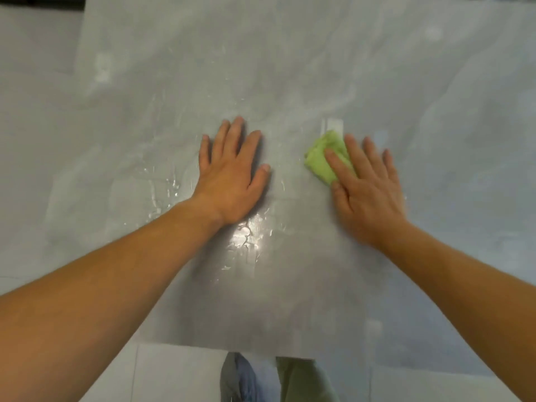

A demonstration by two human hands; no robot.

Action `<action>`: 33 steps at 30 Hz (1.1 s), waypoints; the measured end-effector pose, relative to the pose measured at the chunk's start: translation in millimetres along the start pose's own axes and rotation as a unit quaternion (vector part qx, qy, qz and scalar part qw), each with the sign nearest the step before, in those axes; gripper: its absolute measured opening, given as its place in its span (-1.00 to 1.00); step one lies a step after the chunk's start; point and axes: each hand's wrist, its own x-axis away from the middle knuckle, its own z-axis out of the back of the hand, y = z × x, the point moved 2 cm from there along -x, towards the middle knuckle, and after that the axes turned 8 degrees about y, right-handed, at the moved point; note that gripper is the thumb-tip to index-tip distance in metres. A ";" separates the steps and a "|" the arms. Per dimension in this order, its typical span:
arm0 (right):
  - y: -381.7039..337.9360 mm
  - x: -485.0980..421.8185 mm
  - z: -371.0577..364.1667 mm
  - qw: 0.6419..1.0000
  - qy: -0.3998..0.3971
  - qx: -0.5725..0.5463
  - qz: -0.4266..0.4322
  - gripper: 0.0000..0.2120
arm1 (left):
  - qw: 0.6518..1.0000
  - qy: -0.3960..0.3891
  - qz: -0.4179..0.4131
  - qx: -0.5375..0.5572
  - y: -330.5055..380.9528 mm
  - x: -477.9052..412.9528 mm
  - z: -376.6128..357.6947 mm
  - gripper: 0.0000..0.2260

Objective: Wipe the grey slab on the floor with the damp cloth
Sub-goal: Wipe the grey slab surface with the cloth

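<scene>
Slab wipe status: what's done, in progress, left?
Done: wet streaks glisten on the grey slab around the left hand, which rests flat. In hand: the right hand presses the green cloth onto the slab, fingers straight. Left: the far half looks dull, with a whitish smear far left and no sheen.

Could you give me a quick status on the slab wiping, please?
Left hand flat on grey slab. Right hand presses green cloth, fingers straight. Wet streaks mid-slab; no obstacle seen.
</scene>
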 end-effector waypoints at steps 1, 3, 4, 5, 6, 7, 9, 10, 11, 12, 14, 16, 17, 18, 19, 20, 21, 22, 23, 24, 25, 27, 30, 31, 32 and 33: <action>11.9 -21.9 3.1 0.999 0.009 -0.004 -0.052 -0.46 | 1.000 -0.003 0.005 -0.002 1.2 -13.8 1.2 -0.42; 17.7 -49.5 5.5 0.991 0.028 -0.019 -0.128 -0.46 | 1.000 -0.008 0.002 -0.014 4.5 -38.9 0.4 -0.42; 11.5 -53.5 4.9 0.988 0.039 -0.025 -0.146 -0.46 | 1.000 -0.012 0.002 -0.018 7.0 -49.4 -0.2 -0.42; 2.5 -50.7 4.1 0.988 0.040 -0.032 -0.146 -0.45 | 1.000 -0.016 0.008 -0.020 9.3 -58.7 -1.0 -0.42; -7.0 -43.3 2.8 0.992 0.032 -0.035 -0.118 -0.45 | 0.999 -0.019 0.018 -0.021 11.3 -67.5 -2.0 -0.42; -15.3 -34.1 2.2 0.997 0.020 -0.029 -0.065 -0.44 | 0.999 -0.021 0.028 -0.024 12.8 -75.4 -2.6 -0.42; -14.1 -19.3 3.1 0.998 -0.011 -0.017 0.056 -0.45 | 0.998 -0.031 0.036 -0.034 15.8 -85.0 -4.2 -0.41; -2.8 -24.8 4.9 0.995 -0.017 -0.017 0.094 -0.45 | 0.998 -0.037 0.036 -0.044 16.5 -87.5 -5.6 -0.40; 12.5 -38.5 6.8 0.994 -0.012 -0.015 0.103 -0.45 | 0.997 -0.044 0.034 -0.056 16.9 -88.4 -7.2 -0.39; 27.8 -55.9 8.2 0.997 -0.003 -0.009 0.082 -0.45 | 0.996 -0.052 0.033 -0.066 17.2 -88.1 -8.2 -0.39; 51.4 -96.3 11.5 0.999 0.017 -0.008 -0.025 -0.44 | 0.995 -0.066 0.033 -0.074 16.7 -87.8 -8.8 -0.38; 49.3 -123.0 12.4 0.993 0.030 -0.021 -0.114 -0.42 | 0.994 -0.076 0.036 -0.069 15.5 -88.9 -7.5 -0.37; 39.1 -125.8 12.9 0.992 0.032 -0.023 -0.123 -0.41 | 0.994 -0.083 0.037 -0.062 15.0 -89.5 -6.4 -0.37; 26.4 -120.7 11.8 0.995 0.027 -0.019 -0.099 -0.39 | 0.994 -0.091 0.039 -0.056 14.8 -89.7 -5.3 -0.36; 13.5 -109.0 10.2 0.999 0.013 -0.012 -0.043 -0.39 | 0.993 -0.097 0.041 -0.051 14.9 -89.5 -4.4 -0.35; 4.7 -95.2 9.5 1.000 0.001 -0.006 0.028 -0.40 | 0.993 -0.101 0.043 -0.047 15.2 -89.8 -3.4 -0.34; 2.3 -83.6 10.2 0.996 -0.014 -0.005 0.092 -0.42 | 0.993 -0.102 0.045 -0.043 16.4 -90.4 -2.0 -0.34; 8.1 -79.2 11.0 0.990 -0.026 -0.006 0.139 -0.44 | 0.994 -0.096 0.047 -0.039 18.1 -91.1 1.0 -0.34; 19.1 -84.2 11.9 0.986 -0.032 -0.010 0.161 -0.44 | 0.995 -0.082 0.046 -0.035 19.6 -92.5 5.3 -0.35; 32.0 -95.2 12.5 0.988 -0.028 -0.007 0.153 -0.44 | 0.996 -0.065 0.044 -0.029 20.8 -95.2 10.1 -0.39; 45.9 -110.2 13.2 0.993 -0.018 -0.003 0.114 -0.44 | 0.998 -0.052 0.040 -0.025 21.2 -99.4 14.1 -0.42; 75.7 -148.5 17.5 1.000 0.009 0.002 -0.018 -0.42 | 0.998 -0.048 0.032 -0.035 19.0 -112.6 19.0 -0.42; 81.1 -184.9 22.2 0.986 0.026 -0.017 -0.161 -0.42 | 0.995 -0.053 0.038 -0.072 8.4 -140.0 19.2 -0.36; 70.7 -184.8 21.0 0.985 0.031 -0.017 -0.166 -0.41 | 0.995 -0.056 0.045 -0.074 5.3 -147.9 19.4 -0.35; 57.9 -178.3 18.7 0.990 0.032 -0.020 -0.139 -0.41 | 0.994 -0.062 0.052 -0.072 2.7 -153.8 18.7 -0.34; 45.6 -168.2 16.1 0.996 0.024 -0.017 -0.084 -0.42 | 0.993 -0.069 0.057 -0.070 0.6 -157.2 17.4 -0.34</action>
